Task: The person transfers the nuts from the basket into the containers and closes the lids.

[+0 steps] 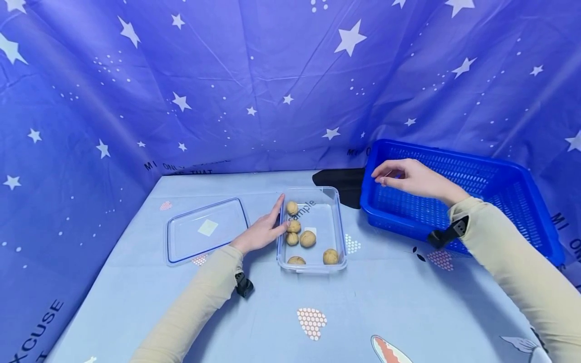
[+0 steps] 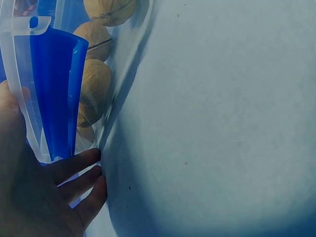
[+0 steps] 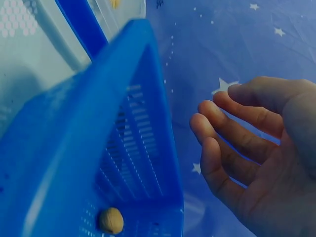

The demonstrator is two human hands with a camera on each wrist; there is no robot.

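Seemingly mid-transfer, the right hand (image 1: pixel 410 177) hovers empty, loosely curved, over the basket (image 1: pixel 399 223) at right, the left hand (image 1: pixel 262 233) spread against the central box (image 1: pixel 337 222) of walnuts (image 1: pixel 307 239); next, a walnut likely needs pinching.

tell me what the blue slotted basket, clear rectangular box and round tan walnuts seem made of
Blue slotted basket: probably moulded plastic, mildly glossy; its rim catches light.
Round tan walnuts: apparently natural shell, mostly matt, with a seam line on one.
Clear rectangular box: smooth and see-through, the walnuts showing through its wall; likely plastic, though glass is possible.
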